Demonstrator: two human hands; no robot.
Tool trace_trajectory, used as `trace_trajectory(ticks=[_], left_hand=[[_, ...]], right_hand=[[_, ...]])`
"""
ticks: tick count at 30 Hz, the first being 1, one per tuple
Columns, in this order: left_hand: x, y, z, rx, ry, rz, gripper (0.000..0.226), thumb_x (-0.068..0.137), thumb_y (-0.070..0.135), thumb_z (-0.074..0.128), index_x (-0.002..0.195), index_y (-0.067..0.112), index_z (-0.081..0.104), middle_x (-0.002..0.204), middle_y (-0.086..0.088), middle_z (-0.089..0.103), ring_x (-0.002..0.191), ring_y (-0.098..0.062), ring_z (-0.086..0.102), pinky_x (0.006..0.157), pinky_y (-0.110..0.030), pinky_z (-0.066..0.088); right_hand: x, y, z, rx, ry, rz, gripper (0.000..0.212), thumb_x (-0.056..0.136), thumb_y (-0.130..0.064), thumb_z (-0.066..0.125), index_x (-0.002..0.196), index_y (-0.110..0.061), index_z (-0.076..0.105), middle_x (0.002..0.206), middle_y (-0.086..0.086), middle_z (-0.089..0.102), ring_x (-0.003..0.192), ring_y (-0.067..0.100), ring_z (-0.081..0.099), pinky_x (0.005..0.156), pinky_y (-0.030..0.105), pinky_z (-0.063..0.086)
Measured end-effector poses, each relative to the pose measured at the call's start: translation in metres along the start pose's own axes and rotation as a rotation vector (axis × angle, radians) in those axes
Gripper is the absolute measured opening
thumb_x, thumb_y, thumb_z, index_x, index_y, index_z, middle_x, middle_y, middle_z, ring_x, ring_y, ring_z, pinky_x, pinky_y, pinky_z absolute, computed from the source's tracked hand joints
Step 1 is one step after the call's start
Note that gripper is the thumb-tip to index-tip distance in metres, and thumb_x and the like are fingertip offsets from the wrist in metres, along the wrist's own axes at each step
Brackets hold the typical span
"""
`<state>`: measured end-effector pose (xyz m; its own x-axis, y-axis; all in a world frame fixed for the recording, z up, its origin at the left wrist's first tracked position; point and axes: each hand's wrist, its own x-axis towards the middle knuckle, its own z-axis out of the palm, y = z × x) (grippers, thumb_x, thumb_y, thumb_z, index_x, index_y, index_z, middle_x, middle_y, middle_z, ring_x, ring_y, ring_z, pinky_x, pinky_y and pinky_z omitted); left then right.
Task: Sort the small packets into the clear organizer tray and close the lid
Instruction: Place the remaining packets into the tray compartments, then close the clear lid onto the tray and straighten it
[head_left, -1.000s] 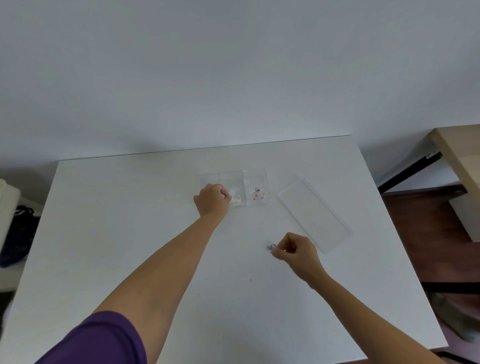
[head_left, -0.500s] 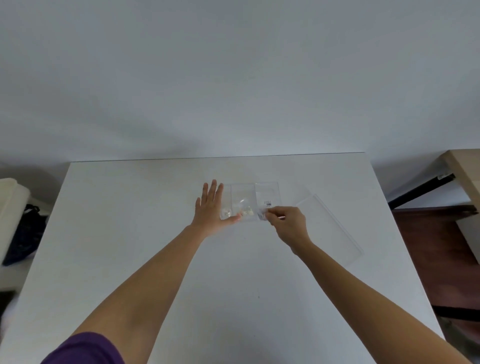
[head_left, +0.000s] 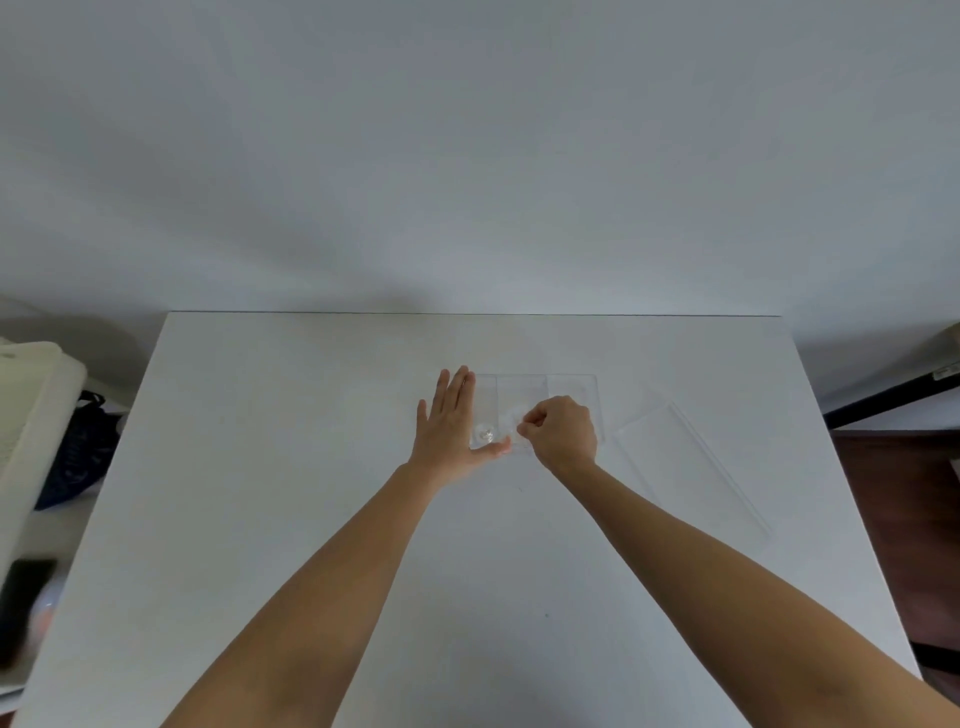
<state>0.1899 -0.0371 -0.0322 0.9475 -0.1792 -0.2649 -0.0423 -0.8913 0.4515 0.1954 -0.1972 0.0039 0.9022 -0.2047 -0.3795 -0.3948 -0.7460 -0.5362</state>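
The clear organizer tray (head_left: 522, 382) lies in the middle of the white table, split into three compartments. My left hand (head_left: 451, 423) rests flat and open against the tray's left side, thumb along its front edge. A small packet (head_left: 485, 432) with pale contents lies in the left compartment. My right hand (head_left: 563, 431) hovers over the middle and right compartments with fingers pinched on a small clear packet (head_left: 514, 422), which is hard to make out. The clear lid (head_left: 685, 467) lies separate on the table to the right of the tray.
The white table (head_left: 311, 467) reaches to the grey wall behind. A white object and a dark blue bag (head_left: 78, 457) sit off the table's left edge. Dark floor and a wooden desk edge (head_left: 950, 332) lie to the right.
My right hand carried a small packet from the table's front up over the tray. My left hand went from a fist to flat beside the tray. The camera view shifted.
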Motion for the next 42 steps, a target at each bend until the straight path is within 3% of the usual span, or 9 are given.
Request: trace_trajectory(ticks=[9,14,17,20,23,28,35,39,42], left_hand=[[0.000,0.002,-0.005,-0.011,-0.038,-0.021,0.113,0.075,0.069,0.059,0.152,0.017,-0.006,0.162,0.005,-0.012,0.149,-0.018,-0.017,0.118,-0.060,0.004],[0.004,0.012,-0.013,0.012,-0.099,-0.091,0.116,0.073,0.067,0.062,0.151,0.016,-0.007,0.162,0.003,-0.014,0.149,-0.020,-0.019,0.117,-0.060,-0.002],[0.006,0.030,-0.015,0.031,-0.060,-0.109,0.109,0.077,0.052,0.066,0.152,0.016,-0.005,0.160,-0.004,-0.022,0.147,-0.025,-0.024,0.117,-0.060,-0.006],[0.007,0.066,-0.010,0.016,0.093,0.045,0.090,0.082,0.027,0.062,0.151,0.013,0.006,0.161,-0.010,-0.018,0.148,-0.029,-0.020,0.117,-0.059,-0.003],[0.010,0.114,0.000,-0.061,0.127,0.210,0.076,0.085,0.009,0.055,0.150,0.011,0.015,0.163,-0.010,-0.005,0.150,-0.028,-0.011,0.121,-0.054,0.004],[0.015,0.181,0.032,-0.137,-0.102,0.377,0.069,0.089,0.001,0.046,0.150,0.008,0.015,0.163,-0.010,0.001,0.151,-0.024,-0.002,0.121,-0.040,0.017],[0.041,0.207,0.071,0.076,-0.339,0.150,0.068,0.095,0.010,0.042,0.151,0.007,0.003,0.161,-0.020,-0.007,0.149,-0.034,-0.008,0.120,-0.047,0.014],[0.047,0.214,0.081,0.172,-0.381,0.055,0.070,0.094,0.014,0.044,0.151,0.011,0.002,0.161,-0.020,-0.002,0.150,-0.034,-0.002,0.119,-0.051,0.015],[0.046,0.220,0.084,0.169,-0.420,0.043,0.075,0.092,0.013,0.048,0.151,0.009,0.001,0.160,-0.018,0.002,0.149,-0.033,0.004,0.119,-0.050,0.018]], right_hand=[[-0.004,0.015,-0.007,0.055,0.052,-0.145,0.018,0.085,-0.014,0.068,0.103,-0.011,0.073,0.100,0.004,0.075,0.091,0.020,0.069,0.082,0.034,0.057],[-0.029,0.053,-0.025,0.203,0.173,-0.150,0.010,0.087,-0.015,0.066,0.095,-0.015,0.073,0.089,-0.003,0.075,0.070,0.010,0.066,0.072,0.024,0.055],[-0.046,0.091,-0.037,0.255,0.256,-0.093,0.010,0.088,-0.013,0.064,0.094,-0.017,0.071,0.085,-0.005,0.073,0.068,0.007,0.063,0.071,0.024,0.053],[-0.063,0.133,-0.048,0.255,0.347,-0.004,0.016,0.088,-0.010,0.065,0.102,-0.015,0.068,0.098,0.002,0.069,0.075,0.013,0.061,0.072,0.024,0.047],[-0.080,0.170,-0.052,0.237,0.400,0.109,0.028,0.087,-0.009,0.066,0.114,-0.014,0.062,0.116,0.010,0.056,0.100,0.024,0.057,0.083,0.027,0.044],[-0.100,0.203,-0.052,0.273,0.423,0.294,0.045,0.087,-0.007,0.066,0.129,-0.012,0.050,0.134,0.017,0.038,0.123,0.034,0.039,0.094,0.038,0.044],[-0.106,0.218,-0.051,0.296,0.380,0.344,0.055,0.090,-0.009,0.062,0.139,-0.016,0.038,0.157,0.015,0.009,0.132,0.031,0.037,0.108,0.042,0.037],[-0.106,0.228,-0.050,0.314,0.320,0.368,0.057,0.093,-0.012,0.059,0.145,-0.010,0.033,0.157,0.014,0.021,0.143,0.031,0.023,0.117,0.042,0.025],[-0.105,0.231,-0.051,0.340,0.275,0.350,0.061,0.092,-0.013,0.060,0.147,-0.008,0.032,0.156,0.011,0.026,0.140,0.032,0.031,0.118,0.046,0.029]])
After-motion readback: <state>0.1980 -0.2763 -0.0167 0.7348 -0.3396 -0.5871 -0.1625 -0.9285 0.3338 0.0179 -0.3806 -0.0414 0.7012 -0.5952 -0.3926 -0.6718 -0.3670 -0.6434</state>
